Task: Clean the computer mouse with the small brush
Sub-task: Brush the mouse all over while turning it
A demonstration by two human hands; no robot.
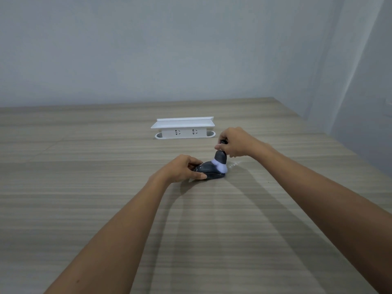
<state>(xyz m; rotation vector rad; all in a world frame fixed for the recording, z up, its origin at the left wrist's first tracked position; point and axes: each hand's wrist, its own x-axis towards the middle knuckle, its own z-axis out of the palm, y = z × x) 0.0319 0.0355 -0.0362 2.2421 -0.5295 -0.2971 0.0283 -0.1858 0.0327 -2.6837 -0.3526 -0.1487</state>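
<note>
A dark grey computer mouse (210, 171) lies on the wooden table (106, 187) near the middle of the view. My left hand (180, 169) grips its left side, thumb at the near edge and fingers over the far edge. My right hand (235, 143) pinches the handle of a small black brush (220, 159) from above. The brush stands nearly upright, and its white bristles are pressed and splayed against the right end of the mouse.
A white socket box (183, 127) with a raised lid stands on the table behind the mouse, close to my right hand. A grey wall runs along the table's far edge, and the table's right edge slants away at the right.
</note>
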